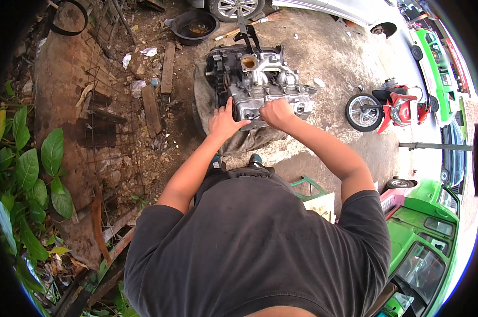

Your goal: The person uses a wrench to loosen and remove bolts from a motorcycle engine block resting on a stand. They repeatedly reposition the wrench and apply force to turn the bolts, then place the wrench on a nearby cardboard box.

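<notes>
In front of me stands a car engine (263, 76), with a silver metal cover along its near side and dark parts on its left. My left hand (225, 124) rests against the near left corner of that cover, thumb and fingers spread apart. On the near side, right of the left hand, my right hand (278, 113) is closed in a fist at the cover. What lies inside that fist, if anything, is hidden. A grey-brown cloth (201, 103) is spread beneath the engine. A dark metal bracket (248, 37) sticks up at the far side.
A black basin (183, 37) and a broom (273, 17) lie beyond the engine, near a silver car (328, 6). Wooden planks (151, 111) and rubble are on the left. To the right are a red motorcycle (400, 108) and a green van (418, 222).
</notes>
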`<action>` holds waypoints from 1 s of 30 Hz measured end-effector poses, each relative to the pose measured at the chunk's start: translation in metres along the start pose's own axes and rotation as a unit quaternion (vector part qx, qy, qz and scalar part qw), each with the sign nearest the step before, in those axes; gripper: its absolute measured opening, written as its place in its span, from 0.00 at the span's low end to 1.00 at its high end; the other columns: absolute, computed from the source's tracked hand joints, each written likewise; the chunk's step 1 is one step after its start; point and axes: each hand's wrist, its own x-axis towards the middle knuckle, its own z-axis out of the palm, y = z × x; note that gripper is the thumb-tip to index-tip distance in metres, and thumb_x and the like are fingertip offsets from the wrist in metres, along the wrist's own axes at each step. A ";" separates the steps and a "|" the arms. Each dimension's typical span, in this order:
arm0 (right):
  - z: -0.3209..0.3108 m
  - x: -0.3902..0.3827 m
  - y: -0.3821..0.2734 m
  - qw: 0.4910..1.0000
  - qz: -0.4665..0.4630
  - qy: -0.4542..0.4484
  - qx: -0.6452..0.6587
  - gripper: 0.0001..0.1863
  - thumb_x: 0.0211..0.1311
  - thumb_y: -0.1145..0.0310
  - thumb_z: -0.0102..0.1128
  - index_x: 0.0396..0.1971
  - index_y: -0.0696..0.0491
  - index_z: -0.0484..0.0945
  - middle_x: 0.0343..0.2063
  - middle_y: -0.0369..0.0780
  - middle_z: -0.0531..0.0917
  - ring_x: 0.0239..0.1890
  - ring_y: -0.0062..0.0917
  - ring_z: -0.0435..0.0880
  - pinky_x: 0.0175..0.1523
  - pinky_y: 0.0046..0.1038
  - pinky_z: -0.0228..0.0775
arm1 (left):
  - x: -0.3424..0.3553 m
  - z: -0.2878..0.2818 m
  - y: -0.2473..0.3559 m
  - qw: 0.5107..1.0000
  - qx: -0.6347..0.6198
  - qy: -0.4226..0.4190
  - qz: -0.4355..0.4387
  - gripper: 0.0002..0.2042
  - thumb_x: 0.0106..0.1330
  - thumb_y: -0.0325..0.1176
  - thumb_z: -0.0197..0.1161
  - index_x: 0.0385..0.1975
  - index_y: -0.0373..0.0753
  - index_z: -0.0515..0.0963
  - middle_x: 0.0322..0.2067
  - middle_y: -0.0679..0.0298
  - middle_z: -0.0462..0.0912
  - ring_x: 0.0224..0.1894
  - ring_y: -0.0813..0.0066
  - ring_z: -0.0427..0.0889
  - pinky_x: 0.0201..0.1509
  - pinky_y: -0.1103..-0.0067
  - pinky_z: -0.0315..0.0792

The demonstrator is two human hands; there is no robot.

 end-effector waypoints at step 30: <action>0.144 0.003 -0.077 0.740 0.278 0.221 0.572 0.26 0.66 0.47 0.56 0.30 0.60 0.82 0.20 0.51 0.78 0.27 0.48 0.79 0.35 0.39 0.69 | 0.017 -0.015 -0.008 0.997 0.003 -0.063 0.039 0.55 0.52 0.69 0.66 0.73 0.39 0.52 0.50 0.44 0.81 0.53 0.48 0.81 0.56 0.60 0.75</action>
